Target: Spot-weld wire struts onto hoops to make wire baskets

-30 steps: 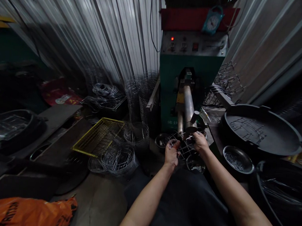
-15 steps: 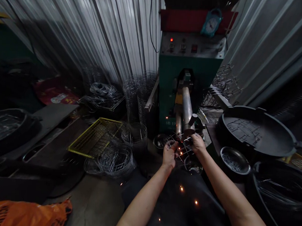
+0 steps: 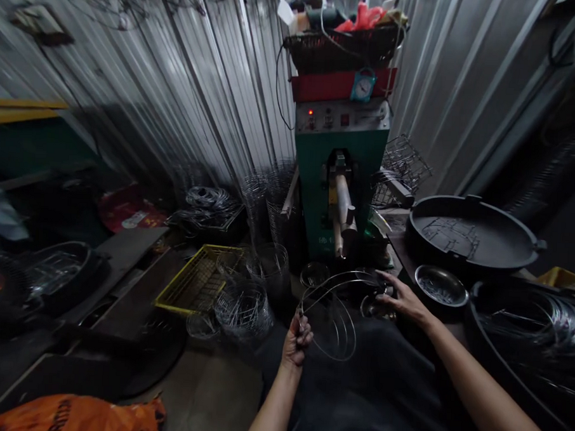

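A thin wire hoop frame, made of several curved wires, spans the space between my hands above my dark-covered lap. My left hand is closed in a fist round its left side. On the right, my right hand has thumb and fingers about the frame's far end; the exact contact is small and dim. Beyond the frame stands a green machine with a lit red lamp. Two metal arms, the upper one a thick cylinder, stick out of it towards me, apart from the frame.
Left of the machine are a yellow basket and round wire baskets. To the right sit a large black pan with wire pieces, a metal bowl and a black tub of wire hoops. An orange bag lies lower left.
My hands have drawn back from the machine's arms and moved apart, and the wire frame now shows as a hoop between them. The sparks are gone. The view has tilted up.
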`<state>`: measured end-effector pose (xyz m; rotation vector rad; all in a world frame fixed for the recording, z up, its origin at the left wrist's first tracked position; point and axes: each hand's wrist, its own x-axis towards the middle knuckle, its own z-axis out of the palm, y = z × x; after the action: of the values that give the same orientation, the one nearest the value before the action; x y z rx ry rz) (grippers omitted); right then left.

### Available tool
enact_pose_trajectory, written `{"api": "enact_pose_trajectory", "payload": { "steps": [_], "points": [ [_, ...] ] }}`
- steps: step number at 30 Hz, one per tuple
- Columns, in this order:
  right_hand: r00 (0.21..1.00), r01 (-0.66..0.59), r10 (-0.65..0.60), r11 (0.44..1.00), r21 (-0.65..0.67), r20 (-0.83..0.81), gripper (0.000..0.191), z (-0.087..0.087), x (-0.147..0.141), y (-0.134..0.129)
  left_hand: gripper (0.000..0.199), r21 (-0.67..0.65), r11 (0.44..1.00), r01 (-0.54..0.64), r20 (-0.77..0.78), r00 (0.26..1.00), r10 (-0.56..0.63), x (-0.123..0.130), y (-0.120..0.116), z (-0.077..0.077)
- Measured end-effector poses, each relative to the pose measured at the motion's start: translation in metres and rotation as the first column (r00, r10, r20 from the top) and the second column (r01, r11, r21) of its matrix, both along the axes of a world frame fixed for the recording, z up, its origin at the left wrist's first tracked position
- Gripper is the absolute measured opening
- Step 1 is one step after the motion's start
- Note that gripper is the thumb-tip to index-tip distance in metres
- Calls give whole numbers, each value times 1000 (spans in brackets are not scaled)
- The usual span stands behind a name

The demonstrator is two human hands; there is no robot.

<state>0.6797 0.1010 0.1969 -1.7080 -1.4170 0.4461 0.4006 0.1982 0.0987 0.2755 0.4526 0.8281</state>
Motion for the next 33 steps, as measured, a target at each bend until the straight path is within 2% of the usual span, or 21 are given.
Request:
{"api": "enact_pose_trajectory", "payload": {
  "steps": [2, 4, 5, 7, 8, 10, 11, 12, 14, 15, 16, 17, 18, 19, 21, 24, 26, 29, 33],
  "points": [
    [995, -98, 98, 995, -15, -12, 45, 3, -13, 0, 25, 20, 1000, -21, 67, 998, 20, -9, -4, -2],
    [993, -110, 107, 991, 72, 54, 36, 11, -26, 3, 24, 80, 997, -22, 79, 997, 16, -16, -2, 0],
    [990, -110, 97, 985, 131, 106, 33, 15, -32, 5, 26, 108, 994, 7, 32, 999, -10, -19, 1, 1],
    [970, -143, 94, 967, 212, 225, 31, 27, -44, 10, 34, 115, 989, 98, -209, 975, -72, -25, 9, 6],
    [952, -171, 102, 960, 223, 290, 31, 32, -50, 14, 40, 113, 987, 115, -375, 925, -65, -28, 13, 11],
    [902, -223, 124, 954, 200, 413, 34, 43, -63, 23, 49, 227, 971, 80, -634, 769, 85, -31, 22, 25],
    [874, -246, 140, 954, 174, 466, 35, 47, -69, 28, 54, 362, 930, 68, -680, 701, 214, -31, 25, 35],
    [846, -267, 161, 953, 141, 509, 37, 50, -75, 32, 60, 525, 848, 79, -664, 661, 350, -30, 29, 47],
    [807, -289, 199, 954, 77, 556, 38, 56, -85, 40, 70, 784, 586, 204, -548, 671, 499, -22, 35, 76],
    [802, -288, 213, 956, 48, 559, 37, 60, -89, 42, 73, 843, 456, 285, -514, 676, 528, -15, 38, 90],
    [808, -276, 217, 961, 27, 547, 37, 64, -92, 44, 72, 868, 355, 347, -492, 687, 534, -9, 41, 103],
    [826, -254, 210, 967, 13, 523, 37, 68, -94, 45, 66, 873, 290, 391, -487, 712, 505, -2, 44, 114],
    [851, -225, 193, 974, 7, 488, 37, 73, -95, 46, 57, 872, 274, 406, -490, 738, 463, 5, 47, 122],
    [878, -197, 176, 980, 1, 445, 38, 78, -95, 46, 50, 867, 291, 405, -495, 767, 407, 12, 49, 129],
    [922, -170, 162, 985, -8, 353, 39, 86, -91, 45, 43, 849, 374, 372, -490, 820, 296, 21, 55, 135],
    [948, -220, 210, 975, 19, 239, 36, 87, -81, 41, 41, 821, 465, 330, -475, 847, 237, 27, 60, 135],
    [957, -243, 228, 968, 68, 180, 37, 79, -76, 38, 39, 806, 504, 311, -477, 845, 242, 28, 62, 132],
    [981, -183, 170, 974, 137, 98, 35, 58, -74, 35, 37, 783, 547, 294, -471, 855, 215, 27, 64, 125],
    [997, -71, 61, 977, 203, 53, 29, 33, -76, 38, 34, 789, 532, 309, -483, 846, 225, 29, 64, 114]
  ]
}}
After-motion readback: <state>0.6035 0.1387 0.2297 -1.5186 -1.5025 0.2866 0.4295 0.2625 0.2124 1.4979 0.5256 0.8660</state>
